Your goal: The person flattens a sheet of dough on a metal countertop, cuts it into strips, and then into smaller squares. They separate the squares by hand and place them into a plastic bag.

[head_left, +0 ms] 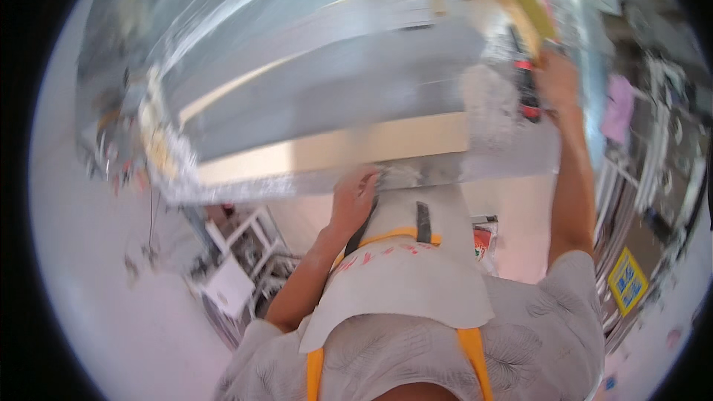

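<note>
My right hand [558, 78] is closed on a long yellow brush-like tool [520, 7], blurred, at the right of the grey worktable [312, 89]. A red-and-black tool [529, 93] lies just left of that hand. My left hand [355, 197] is at the table's near edge, fingers curled; whatever they hold, if anything, is hidden. A pale wooden board [401, 134] lies along the near side of the table, with a thinner pale strip [238, 87] farther back at left. White powdery residue [490, 104] marks the surface right of the board.
At right stand racks with white lengths of material [653, 134], a pink cloth [618, 108] and a yellow-and-blue sign [627, 281]. At lower left is a white metal frame [252, 226] with assorted items. Small clutter [119, 148] sits left of the table.
</note>
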Available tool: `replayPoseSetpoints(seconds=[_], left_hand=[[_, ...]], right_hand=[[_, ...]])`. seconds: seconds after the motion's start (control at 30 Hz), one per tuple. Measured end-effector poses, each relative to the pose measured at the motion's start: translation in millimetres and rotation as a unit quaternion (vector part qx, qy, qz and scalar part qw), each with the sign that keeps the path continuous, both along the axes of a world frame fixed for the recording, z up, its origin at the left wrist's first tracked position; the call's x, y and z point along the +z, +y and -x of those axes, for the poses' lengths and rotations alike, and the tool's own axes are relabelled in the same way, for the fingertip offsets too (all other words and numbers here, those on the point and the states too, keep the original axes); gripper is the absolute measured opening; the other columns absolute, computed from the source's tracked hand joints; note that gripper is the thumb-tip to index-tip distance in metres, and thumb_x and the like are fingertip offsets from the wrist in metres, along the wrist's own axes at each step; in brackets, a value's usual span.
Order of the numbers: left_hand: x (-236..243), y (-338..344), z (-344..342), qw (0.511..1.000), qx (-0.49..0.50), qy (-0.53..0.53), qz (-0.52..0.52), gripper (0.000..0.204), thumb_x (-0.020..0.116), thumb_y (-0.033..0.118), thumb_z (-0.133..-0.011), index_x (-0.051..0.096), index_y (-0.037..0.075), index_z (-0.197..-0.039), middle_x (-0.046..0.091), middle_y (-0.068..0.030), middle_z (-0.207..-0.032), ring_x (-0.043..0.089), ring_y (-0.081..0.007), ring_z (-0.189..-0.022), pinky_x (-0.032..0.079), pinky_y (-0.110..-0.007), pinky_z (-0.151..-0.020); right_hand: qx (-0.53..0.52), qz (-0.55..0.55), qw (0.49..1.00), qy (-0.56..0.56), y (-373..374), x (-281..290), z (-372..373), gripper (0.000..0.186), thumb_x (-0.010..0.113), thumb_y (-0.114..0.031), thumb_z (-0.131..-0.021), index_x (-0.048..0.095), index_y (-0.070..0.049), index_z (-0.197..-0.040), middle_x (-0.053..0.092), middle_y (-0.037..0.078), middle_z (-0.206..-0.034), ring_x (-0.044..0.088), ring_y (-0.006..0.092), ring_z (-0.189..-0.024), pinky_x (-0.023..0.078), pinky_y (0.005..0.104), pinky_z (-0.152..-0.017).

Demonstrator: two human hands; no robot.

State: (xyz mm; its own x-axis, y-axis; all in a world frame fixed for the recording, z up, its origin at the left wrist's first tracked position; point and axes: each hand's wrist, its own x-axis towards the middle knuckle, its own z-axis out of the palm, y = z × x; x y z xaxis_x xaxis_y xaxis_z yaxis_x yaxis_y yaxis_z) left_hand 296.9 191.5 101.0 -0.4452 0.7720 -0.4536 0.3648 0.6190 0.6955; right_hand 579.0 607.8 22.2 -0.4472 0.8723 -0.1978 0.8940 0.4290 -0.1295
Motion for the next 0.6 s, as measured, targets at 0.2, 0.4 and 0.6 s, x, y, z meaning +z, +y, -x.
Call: replayPoseSetpoints(seconds=[0.2, 0.4, 0.6], left_hand=[[8.2, -75.9, 40.2, 1.0, 0.017, -0.002, 0.004, 0.014, 0.067, 0.01, -0.1, 0.072, 0.003, -0.111, 0.073, -0.015, -0.103, 0.07, -0.0277, -0.086, 0.057, -0.036, -0.079], [8.6, -212.3, 89.1, 0.995, 0.09, -0.038, 0.029, 0.017, 0.066, 0.014, -0.102, 0.073, 0.003, -0.112, 0.074, -0.0137, -0.101, 0.07, -0.0246, -0.086, 0.057, -0.035, -0.081], [-24.1, -382.7, 150.4, 0.975, 0.197, -0.082, 0.059, 0.023, 0.066, 0.015, -0.101, 0.074, 0.0, -0.116, 0.077, -0.0144, -0.101, 0.073, -0.0208, -0.092, 0.057, -0.035, -0.086]], right_hand=[[-0.099, -0.09, 0.99, 0.033, 19.1, -22.0, -52.6, 0.049, 0.049, -0.042, -0.108, 0.064, -0.001, -0.131, 0.072, 0.027, -0.112, 0.067, 0.0525, -0.103, 0.053, 0.0585, -0.087], [-0.257, 0.284, 0.77, 0.51, -244.0, 97.0, 135.8, 0.055, 0.042, -0.056, -0.114, 0.065, -0.006, -0.124, 0.05, -0.006, -0.078, 0.044, 0.0024, -0.062, 0.034, 0.0204, -0.053], [0.029, 0.499, 0.775, 0.387, -565.0, 87.8, 361.8, 0.032, 0.047, -0.035, -0.109, 0.065, -0.009, -0.112, 0.06, 0.006, -0.089, 0.056, 0.0194, -0.076, 0.045, 0.0347, -0.065]])
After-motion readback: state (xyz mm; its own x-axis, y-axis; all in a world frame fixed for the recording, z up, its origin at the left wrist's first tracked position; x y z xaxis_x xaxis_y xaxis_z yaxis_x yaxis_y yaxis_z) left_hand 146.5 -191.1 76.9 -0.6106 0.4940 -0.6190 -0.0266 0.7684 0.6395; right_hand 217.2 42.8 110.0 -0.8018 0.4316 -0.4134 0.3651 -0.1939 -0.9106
